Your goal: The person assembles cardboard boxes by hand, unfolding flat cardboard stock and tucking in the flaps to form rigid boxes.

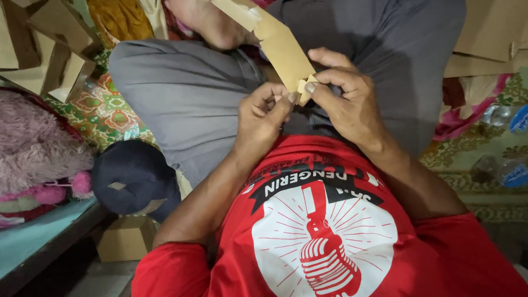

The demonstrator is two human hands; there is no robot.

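1. Red shirt with a white round print fills the bottom of my view, closest to the lens; grey trousers stretch away beyond it.
2. I see the left hand just above the shirt, its grip pinched together on the lower tip of a tan cardboard piece.
3. Right hand sits touching the left, thumb and forefinger clamped on the same tip, where small folded tabs stick out between the two hands.
4. From that pinch the cardboard piece slants up and to the left, over the lap, toward a bare foot; its upper end is cut off by the top edge of the frame.
5. I cannot make out how the tabs are folded: fingertips cover most of them.
6. Off to the side I note a dark cap, a pink fluffy bundle, more flat cardboard at the upper left, and two clear plastic bottles with blue labels lying on a patterned mat, partly blurred.
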